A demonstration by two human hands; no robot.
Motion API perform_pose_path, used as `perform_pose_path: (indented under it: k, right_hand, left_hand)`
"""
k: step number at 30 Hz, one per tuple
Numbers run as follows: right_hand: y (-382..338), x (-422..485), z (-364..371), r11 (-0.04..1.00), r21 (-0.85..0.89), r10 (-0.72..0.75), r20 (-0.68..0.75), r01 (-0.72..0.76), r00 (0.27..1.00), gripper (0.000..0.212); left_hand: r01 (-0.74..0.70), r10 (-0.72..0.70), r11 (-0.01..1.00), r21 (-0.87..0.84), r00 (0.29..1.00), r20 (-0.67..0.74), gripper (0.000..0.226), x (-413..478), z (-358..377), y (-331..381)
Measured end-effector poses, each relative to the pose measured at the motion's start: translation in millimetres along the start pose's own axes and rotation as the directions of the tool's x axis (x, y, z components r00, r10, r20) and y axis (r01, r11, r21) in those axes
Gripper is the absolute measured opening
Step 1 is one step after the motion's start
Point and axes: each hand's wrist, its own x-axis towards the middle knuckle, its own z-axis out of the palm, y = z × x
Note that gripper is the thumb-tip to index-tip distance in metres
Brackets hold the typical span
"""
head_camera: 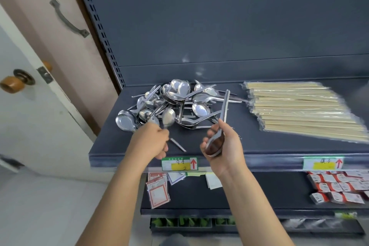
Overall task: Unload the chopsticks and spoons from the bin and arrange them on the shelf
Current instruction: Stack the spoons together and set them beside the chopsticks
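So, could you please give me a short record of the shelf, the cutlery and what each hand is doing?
shelf: dark, carries everything below
spoon pile: loose metal heap, left part
chopsticks: wrapped packs lying flat, right part
left hand: grips first spoon at the pile's front edge
right hand: holds second spoon, bowl in palm, handle pointing up

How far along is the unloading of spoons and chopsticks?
Done: wrapped chopsticks lie neatly on the shelf. In hand: the left hand grips one spoon, the right hand another. Left: the spoon pile is a tangled heap needing arranging; the bin is out of view.
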Motion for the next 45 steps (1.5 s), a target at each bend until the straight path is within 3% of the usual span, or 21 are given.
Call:
perform_pose_path:
  k: [2, 5, 7, 11, 15, 18, 21, 23, 25, 28, 37, 43, 45]
  right_hand:
    - [-1, 0, -1, 1.000, -0.021, 0.022, 0.015, -0.021, 1.000, 0.030]
    - [-2, 0, 0, 0.992, -0.088, 0.093, 0.050, -0.088, 0.994, 0.033]
    - [-5, -3, 2, 0.971, -0.191, 0.163, 0.076, -0.146, 0.984, 0.037]
    - [-8, -12, 9, 0.864, -0.455, 0.321, 0.163, -0.217, 0.933, 0.044]
    - [3, -16, 17, 0.733, -0.640, 0.510, 0.295, -0.229, 0.808, 0.035]
    - [13, -15, 23, 0.825, -0.463, 0.510, 0.359, -0.325, 0.782, 0.022]
    - [17, -9, 28, 0.921, -0.197, 0.387, 0.340, -0.337, 0.857, 0.025]
    - [17, -3, 29, 0.958, -0.139, 0.284, 0.304, -0.252, 0.909, 0.028]
    - [17, 1, 30, 0.973, -0.107, 0.225, 0.287, -0.202, 0.931, 0.034]
    - [23, 4, 35, 0.984, -0.041, 0.177, 0.247, -0.173, 0.953, 0.043]
    - [55, 1, 65, 0.990, 0.082, 0.103, 0.103, -0.112, 0.989, 0.045]
    - [77, -6, 72, 0.993, 0.112, 0.040, 0.001, -0.039, 0.999, 0.040]
    - [86, -9, 71, 0.994, 0.109, 0.004, -0.020, -0.001, 1.000, 0.039]
  left_hand:
    - [-0.059, 0.054, 0.995, -0.080, 0.996, -0.072, 0.025, -8, -14, 0]
    - [-0.279, 0.278, 0.960, 0.010, 0.951, -0.131, 0.020, -24, -42, 5]
    - [-0.364, 0.367, 0.929, 0.071, 0.929, -0.037, 0.014, -33, -58, 15]
    - [-0.345, 0.300, 0.923, 0.169, 0.922, 0.247, 0.004, -22, -70, 31]
    - [-0.436, 0.381, 0.877, 0.205, 0.888, 0.259, 0.032, 1, -71, 40]
    - [-0.565, 0.559, 0.810, 0.157, 0.825, 0.084, 0.050, 13, -67, 41]
    - [-0.626, 0.626, 0.777, 0.066, 0.758, -0.185, 0.052, 26, -62, 30]
    - [-0.527, 0.536, 0.842, 0.115, 0.791, -0.294, 0.043, 34, -65, 14]
    - [-0.303, 0.391, 0.909, 0.285, 0.855, -0.339, 0.043, 42, -71, -7]
    - [-0.124, 0.283, 0.913, 0.390, 0.880, -0.383, 0.049, 46, -79, -30]
    - [-0.138, 0.191, 0.933, 0.334, 0.973, -0.131, 0.052, 72, -65, -35]
    - [-0.214, 0.212, 0.950, 0.226, 0.977, 0.032, 0.009, 96, -64, -35]
    - [-0.212, 0.199, 0.966, 0.152, 0.976, 0.093, 0.007, 103, -65, -38]
